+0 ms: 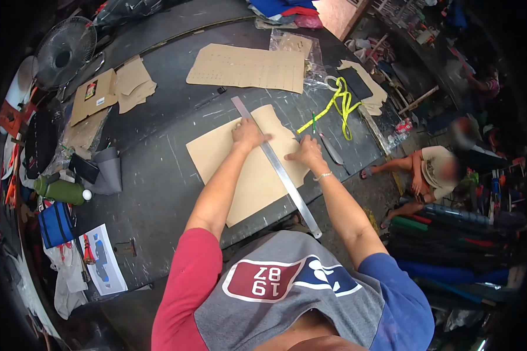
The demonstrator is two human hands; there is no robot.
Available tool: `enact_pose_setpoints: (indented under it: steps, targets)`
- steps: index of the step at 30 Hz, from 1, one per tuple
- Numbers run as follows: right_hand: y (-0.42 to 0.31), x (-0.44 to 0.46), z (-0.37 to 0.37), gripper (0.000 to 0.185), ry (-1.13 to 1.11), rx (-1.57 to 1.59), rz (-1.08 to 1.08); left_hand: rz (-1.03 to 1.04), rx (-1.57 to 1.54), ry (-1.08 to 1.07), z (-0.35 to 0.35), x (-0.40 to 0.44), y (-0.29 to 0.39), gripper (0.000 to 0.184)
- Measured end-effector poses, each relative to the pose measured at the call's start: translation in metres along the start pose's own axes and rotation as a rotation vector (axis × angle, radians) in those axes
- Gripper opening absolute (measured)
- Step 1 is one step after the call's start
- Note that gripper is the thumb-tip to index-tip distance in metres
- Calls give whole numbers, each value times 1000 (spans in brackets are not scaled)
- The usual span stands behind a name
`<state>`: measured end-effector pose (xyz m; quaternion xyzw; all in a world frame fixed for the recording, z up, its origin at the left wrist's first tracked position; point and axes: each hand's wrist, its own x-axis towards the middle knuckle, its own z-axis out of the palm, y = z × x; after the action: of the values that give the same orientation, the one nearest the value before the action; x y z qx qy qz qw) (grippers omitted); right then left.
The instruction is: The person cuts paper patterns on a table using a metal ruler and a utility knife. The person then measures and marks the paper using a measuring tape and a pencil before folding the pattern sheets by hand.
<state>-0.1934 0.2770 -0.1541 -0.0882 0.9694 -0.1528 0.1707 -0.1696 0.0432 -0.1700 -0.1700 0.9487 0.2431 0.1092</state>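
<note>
A sheet of brown paper lies at an angle on the dark table, its right edge curved near the top. Across it runs a long metal ruler, its near end reaching past the paper towards my body. My left hand rests flat by the ruler's upper part, thumb stretched over the metal. Fingers apart, my right hand is at the paper's right edge; a small dark thing near its fingertips is unclear. Beside that hand lie a grey-handled tool, a green pen and a yellow tape measure.
Further back are a marked brown paper piece and a plastic bag. On the left stand a cardboard box, a fan, a green bottle and a printed sheet. A person sits beyond the table's right side.
</note>
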Motion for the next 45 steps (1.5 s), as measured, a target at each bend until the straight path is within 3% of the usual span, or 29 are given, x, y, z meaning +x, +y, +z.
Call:
enact_pose_setpoints:
  steps: [1,4,8,11,14,16,20,23,27,29,31,33,34,35,38,39,42,43,44,45]
  targets:
    - [4,3,1,103,-6,2,-6,-22,-116,61,0,3,0,117]
    - [12,6,8,103,7,68,-27,85,-90,136,5,3,5,101]
    - [23,17,14,97,5,57,-34,195,-42,219,16,2,15,105]
    - [19,8,8,77,14,28,20,183,-126,256,22,19,14,103]
    - [25,7,12,70,47,103,-27,475,-158,325,33,29,14,98]
    - [25,12,16,73,13,132,-62,487,-127,301,44,32,16,96]
    - [36,21,33,40,165,165,-183,459,-297,361,42,22,23,93]
    - [31,-13,-17,26,203,208,-312,382,-312,332,1,-7,33,89]
    - [30,-67,-85,20,157,369,-507,486,-688,-52,-19,-26,41,78]
    - [32,-83,-87,16,227,465,-439,535,-1050,-326,4,-41,52,81]
    - [40,-92,-72,11,267,584,-376,584,-1203,-480,33,-61,73,83]
    - [30,-106,-58,11,349,633,-370,636,-1159,-487,58,-94,100,84]
    - [29,-112,-55,11,389,654,-373,380,-1415,-607,50,-130,116,83]
    - [35,-111,-48,18,268,800,-262,267,-1379,-631,35,-152,119,80]
    - [33,-142,-64,15,-120,1284,-90,275,-1343,-474,37,-181,114,72]
    - [59,-129,-44,18,-217,1308,-250,329,-1348,-385,45,-192,112,69]
    - [71,-152,-33,16,-381,1144,-298,535,-1261,-213,64,-216,86,60]
    - [62,-170,-37,21,-414,1118,-302,460,-1385,-322,65,-228,79,58]
    - [55,-193,-44,33,-411,1056,-292,455,-1282,-234,67,-239,73,53]
    - [53,-212,-38,38,-377,1196,-274,340,-1296,-228,71,-251,69,47]
